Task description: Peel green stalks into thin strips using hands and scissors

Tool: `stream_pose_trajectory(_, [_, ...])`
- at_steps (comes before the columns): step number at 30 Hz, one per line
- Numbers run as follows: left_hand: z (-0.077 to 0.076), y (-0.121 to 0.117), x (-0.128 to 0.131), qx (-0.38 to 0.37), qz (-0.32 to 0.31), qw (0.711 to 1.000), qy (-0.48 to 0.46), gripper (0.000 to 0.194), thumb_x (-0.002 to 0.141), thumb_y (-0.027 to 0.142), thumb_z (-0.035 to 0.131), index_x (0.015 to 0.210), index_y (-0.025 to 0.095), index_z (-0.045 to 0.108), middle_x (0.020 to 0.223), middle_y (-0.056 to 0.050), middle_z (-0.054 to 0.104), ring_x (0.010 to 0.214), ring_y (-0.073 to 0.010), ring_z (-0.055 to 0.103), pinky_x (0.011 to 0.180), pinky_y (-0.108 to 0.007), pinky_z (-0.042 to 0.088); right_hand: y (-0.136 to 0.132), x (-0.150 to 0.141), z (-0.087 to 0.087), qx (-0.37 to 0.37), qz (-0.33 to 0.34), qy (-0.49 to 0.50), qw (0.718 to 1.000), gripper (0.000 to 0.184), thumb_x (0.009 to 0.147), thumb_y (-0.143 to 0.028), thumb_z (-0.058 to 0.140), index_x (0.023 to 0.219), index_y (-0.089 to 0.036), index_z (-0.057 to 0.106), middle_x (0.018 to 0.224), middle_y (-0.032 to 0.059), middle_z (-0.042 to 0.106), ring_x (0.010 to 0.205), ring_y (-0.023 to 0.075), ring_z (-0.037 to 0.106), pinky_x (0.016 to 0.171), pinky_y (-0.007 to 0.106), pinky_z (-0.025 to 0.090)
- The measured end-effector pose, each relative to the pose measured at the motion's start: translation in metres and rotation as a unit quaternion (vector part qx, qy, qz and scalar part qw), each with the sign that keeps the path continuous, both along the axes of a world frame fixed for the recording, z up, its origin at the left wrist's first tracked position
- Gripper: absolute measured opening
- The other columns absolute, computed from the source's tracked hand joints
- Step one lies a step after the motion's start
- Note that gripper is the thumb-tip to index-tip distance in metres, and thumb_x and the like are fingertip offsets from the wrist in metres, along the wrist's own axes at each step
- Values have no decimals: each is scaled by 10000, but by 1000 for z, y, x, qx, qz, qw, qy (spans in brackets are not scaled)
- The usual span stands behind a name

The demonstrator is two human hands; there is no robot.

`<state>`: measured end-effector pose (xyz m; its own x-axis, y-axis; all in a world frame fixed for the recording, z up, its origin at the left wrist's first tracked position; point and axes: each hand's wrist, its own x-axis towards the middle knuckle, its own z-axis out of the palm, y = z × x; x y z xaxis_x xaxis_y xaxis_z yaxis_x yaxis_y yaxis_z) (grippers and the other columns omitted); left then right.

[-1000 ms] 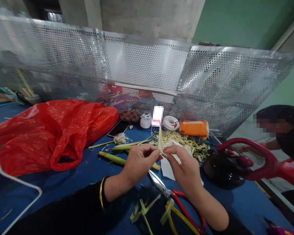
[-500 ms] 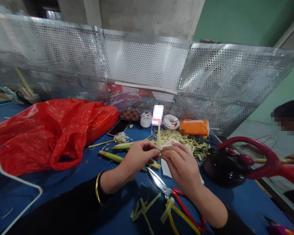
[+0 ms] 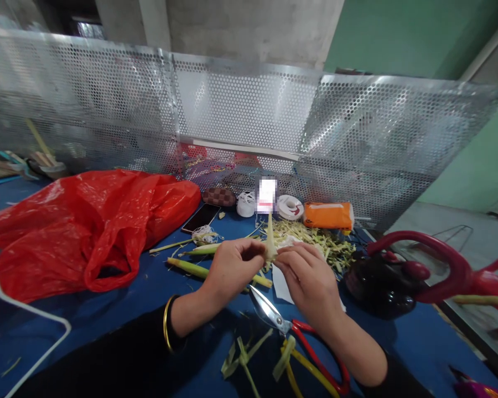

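Note:
Above the middle of the blue table, I hold a pale yellow-green pointed leaf piece (image 3: 270, 239) upright at its base. My left hand (image 3: 234, 271), with a gold bangle at the wrist, pinches it from the left. The fingertips of my right hand (image 3: 311, 282) are closed at its base from the right. Below my hands lie red-handled scissors (image 3: 268, 310), blades pointing up and left. Loose leaf strips (image 3: 244, 354) lie beside a yellow-handled tool (image 3: 311, 371). Green stalks (image 3: 188, 268) lie behind my left hand, partly hidden by it.
At left spreads a red plastic bag (image 3: 74, 226). A phone (image 3: 203, 217), a white roll (image 3: 291, 207), an orange packet (image 3: 328, 215) and a heap of plant shreds (image 3: 332, 243) lie behind. A black pot-like object (image 3: 377, 287) stands right. A perforated metal screen (image 3: 240, 99) closes the back.
The fingers of my left hand have shifted slightly at the base of the leaf piece. The person at the far right is out of view. The scissors have not moved.

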<state>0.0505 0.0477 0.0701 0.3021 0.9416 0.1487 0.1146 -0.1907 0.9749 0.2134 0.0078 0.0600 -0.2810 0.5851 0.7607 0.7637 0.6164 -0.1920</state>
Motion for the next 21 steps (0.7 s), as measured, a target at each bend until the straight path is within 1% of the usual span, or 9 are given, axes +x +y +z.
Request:
stream_pose_trajectory(3, [0, -2, 0, 50, 3, 998, 33, 179, 708, 160, 595, 817, 164, 737, 804, -37, 735, 750, -171, 653, 710, -249, 497, 0, 0, 0, -24, 2, 43, 999, 154, 883, -102, 536, 802, -220, 593, 796, 33, 678, 806, 187, 616, 851, 371, 465])
stream_pose_trajectory(5, [-1, -4, 0, 69, 8, 997, 38, 185, 720, 156, 590, 828, 173, 739, 811, -29, 740, 754, -169, 661, 707, -242, 500, 0, 1, -1, -52, 0, 79, 995, 141, 880, -120, 553, 784, -216, 588, 798, 33, 665, 806, 188, 604, 795, 343, 470])
stream_pose_trajectory(9, [-1, -5, 1, 87, -3, 996, 25, 193, 728, 145, 581, 837, 176, 738, 808, -21, 743, 746, -165, 674, 703, -240, 510, 1, 3, -3, -125, 4, 152, 980, 121, 861, -149, 579, 760, -216, 575, 767, 19, 641, 766, 183, 598, 713, 306, 466])
stream_pose_trajectory(11, [-2, -5, 1, 95, -11, 995, 21, 188, 728, 145, 589, 842, 173, 735, 800, -19, 742, 738, -162, 673, 698, -237, 508, 1, 3, -4, -145, 4, 172, 974, 124, 853, -154, 581, 746, -215, 565, 746, 13, 630, 738, 178, 592, 691, 296, 459])
stream_pose_trajectory(13, [-4, -5, 2, 91, -8, 996, 19, 164, 717, 154, 618, 835, 167, 731, 792, -20, 737, 736, -161, 669, 698, -234, 504, 2, 2, -4, -151, 1, 180, 972, 128, 847, -153, 583, 735, -211, 559, 740, 11, 624, 723, 173, 588, 680, 291, 451])
stream_pose_trajectory(15, [-5, -5, 2, 70, 2, 997, 13, 136, 705, 159, 641, 811, 164, 727, 775, -20, 729, 728, -156, 661, 695, -230, 498, 2, 1, -5, -151, 1, 183, 972, 129, 841, -147, 587, 732, -208, 555, 740, 10, 620, 717, 171, 584, 676, 289, 446])
stream_pose_trajectory(17, [-5, -4, 3, 34, 9, 999, -3, 116, 691, 148, 654, 783, 161, 724, 749, -16, 721, 712, -144, 650, 685, -221, 492, 2, 0, -7, -150, -1, 186, 971, 129, 845, -141, 584, 739, -207, 549, 738, 8, 614, 711, 169, 576, 669, 289, 442])
stream_pose_trajectory(19, [-3, -3, 4, -26, 7, 999, -34, 115, 669, 128, 669, 769, 154, 720, 726, -12, 714, 684, -129, 642, 675, -212, 490, 2, -1, -9, -139, -3, 179, 974, 128, 860, -137, 573, 757, -208, 544, 744, 8, 613, 720, 170, 570, 675, 293, 439])
stream_pose_trajectory(21, [0, -2, 4, -106, 3, 991, -85, 112, 638, 126, 699, 748, 146, 707, 690, -3, 699, 634, -116, 636, 657, -212, 497, 2, -1, -10, -105, 1, 147, 984, 120, 878, -127, 554, 790, -208, 553, 768, 12, 625, 747, 174, 568, 704, 305, 436])
